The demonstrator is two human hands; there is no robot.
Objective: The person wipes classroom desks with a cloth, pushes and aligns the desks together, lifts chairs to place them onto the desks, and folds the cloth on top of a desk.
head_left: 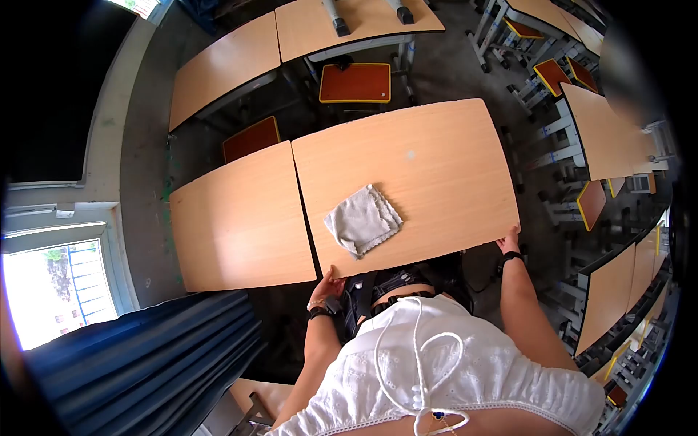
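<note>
In front of me is a light wood-topped desk (443,171), its near edge held at both ends. My left hand (329,288) is closed on the near left corner, thumb up at the rim and the other fingers partly hidden below it. At the near right corner, my right hand (510,240) grips the edge, some of its fingers out of sight under the top. A folded grey cloth (363,221) with a scalloped border lies on the desktop, nearer to my left hand and touched by neither.
A second desk (240,221) stands to the left, a narrow gap between the two. More desks (225,69) and a red-topped stool (355,83) are beyond. Desk rows (607,138) line the right. A blue curtain (145,356) hangs by the window (62,291) at left.
</note>
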